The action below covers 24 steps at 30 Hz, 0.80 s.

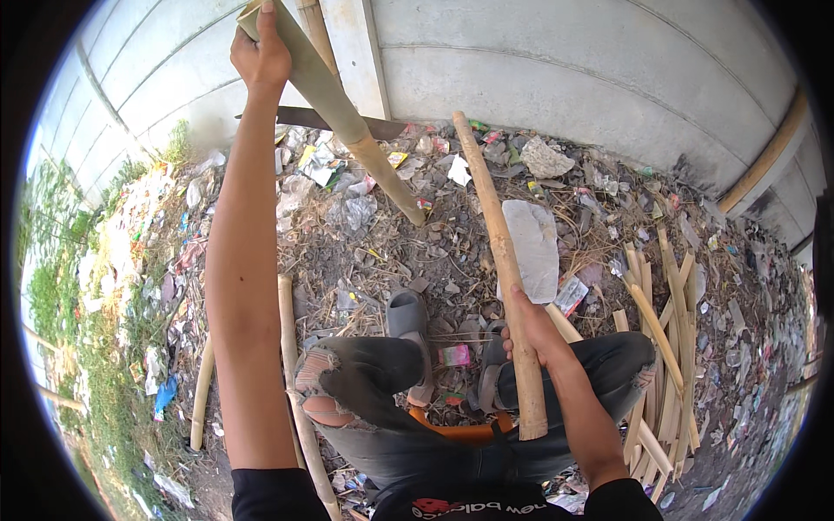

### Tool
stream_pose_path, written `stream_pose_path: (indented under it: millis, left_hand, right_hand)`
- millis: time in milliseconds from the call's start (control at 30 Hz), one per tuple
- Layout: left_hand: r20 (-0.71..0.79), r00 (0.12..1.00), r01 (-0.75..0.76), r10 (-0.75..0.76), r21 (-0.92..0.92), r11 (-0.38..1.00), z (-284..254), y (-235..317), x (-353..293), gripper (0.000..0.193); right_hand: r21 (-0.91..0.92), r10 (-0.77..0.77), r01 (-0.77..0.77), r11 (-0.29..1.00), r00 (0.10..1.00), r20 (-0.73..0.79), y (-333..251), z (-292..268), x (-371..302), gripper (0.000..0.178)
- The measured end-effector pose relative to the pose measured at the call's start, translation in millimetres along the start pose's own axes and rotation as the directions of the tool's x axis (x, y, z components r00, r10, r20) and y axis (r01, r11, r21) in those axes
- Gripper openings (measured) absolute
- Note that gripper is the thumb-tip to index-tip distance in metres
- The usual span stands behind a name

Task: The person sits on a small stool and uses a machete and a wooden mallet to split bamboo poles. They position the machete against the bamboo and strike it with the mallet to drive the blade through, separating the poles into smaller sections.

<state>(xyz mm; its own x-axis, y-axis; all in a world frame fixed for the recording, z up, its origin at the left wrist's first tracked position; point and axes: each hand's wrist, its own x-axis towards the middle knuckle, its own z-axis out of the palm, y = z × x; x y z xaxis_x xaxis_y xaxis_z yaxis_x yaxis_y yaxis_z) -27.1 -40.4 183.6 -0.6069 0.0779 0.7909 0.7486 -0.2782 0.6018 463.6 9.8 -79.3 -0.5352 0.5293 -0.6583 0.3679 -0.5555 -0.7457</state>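
My left hand (262, 54) is raised at the upper left, closed around the top of a thick bamboo pole (326, 95), green-grey above and tan below. The pole leans, its lower end at the littered ground. A long dark blade (300, 117) crosses at the pole's middle; I cannot tell whether it is lodged in the bamboo or lies behind it. In front of my right thigh, my right hand (532, 328) grips a tan bamboo stick (491, 204) near its lower end. That stick slants up and away toward the wall.
Split bamboo strips (673, 347) lie piled at my right. More bamboo poles (300, 391) lie at my left. A pale stone slab (530, 247) and a rough rock (546, 158) rest among the litter. A concrete wall (539, 78) stands ahead. Beneath me is an orange seat (465, 431).
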Motion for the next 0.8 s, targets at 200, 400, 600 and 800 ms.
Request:
stream_pose_path:
  millis: [200,400,600,800]
  left_hand:
    - [-0.203,0.974,-0.091,0.1,0.053,0.994,10.4,1.6,-15.0,0.073]
    - [0.279,0.96,0.069,-0.01,-0.202,0.977,26.5,42.9,-25.7,0.081]
    - [0.555,0.797,0.176,0.237,-0.59,0.788,45.5,59.3,-20.4,0.074]
    - [0.411,0.909,0.067,0.074,-0.318,0.946,92.4,97.5,-57.0,0.069]
  right_hand:
    - [0.026,-0.465,0.48,0.877,0.86,-0.21,-82.7,-32.0,-45.9,0.051]
    - [0.034,-0.702,0.757,0.652,0.621,-0.348,-157.6,-61.0,-85.0,0.04]
    - [0.109,-0.765,0.828,0.551,0.552,-0.331,-136.9,-69.1,-67.5,0.037]
    - [0.255,-0.695,0.74,0.623,0.673,-0.254,-112.8,-65.3,-48.9,0.033]
